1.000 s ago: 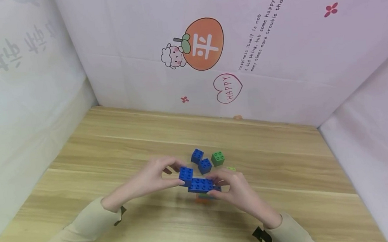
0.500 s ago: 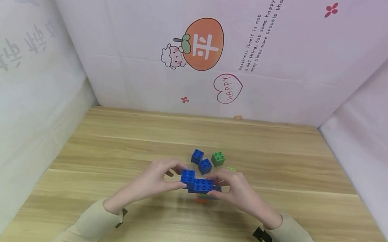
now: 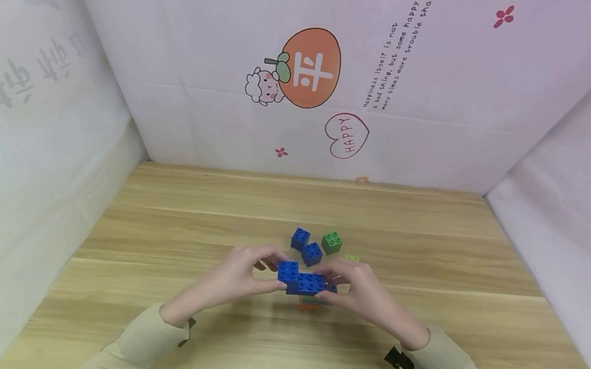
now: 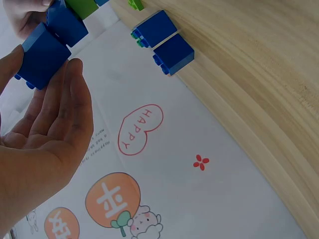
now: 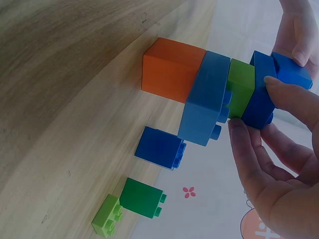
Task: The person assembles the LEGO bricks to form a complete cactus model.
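A brick stack stands on the wooden table [image 3: 173,244]: an orange brick [image 5: 172,69] at the bottom, then light blue [image 5: 207,99], green [image 5: 240,87] and a long dark blue brick [image 3: 310,283] on top. My right hand [image 3: 331,282] grips the stack's upper bricks between thumb and fingers [image 5: 259,164]. My left hand [image 3: 271,270] pinches a small blue brick [image 3: 287,270] against the left end of the long blue one. That small blue brick [image 4: 45,55] shows between thumb and fingers in the left wrist view.
Just behind the stack lie two loose blue bricks [image 3: 300,238] [image 3: 311,253], a green brick [image 3: 331,242] and a small light green piece [image 3: 352,257]. Printed white cloth walls [image 3: 318,87] close in the table at the back and on both sides.
My left hand has carried the small blue brick slightly right and down, onto the left end of the long blue brick. The right hand and the stack have hardly moved.
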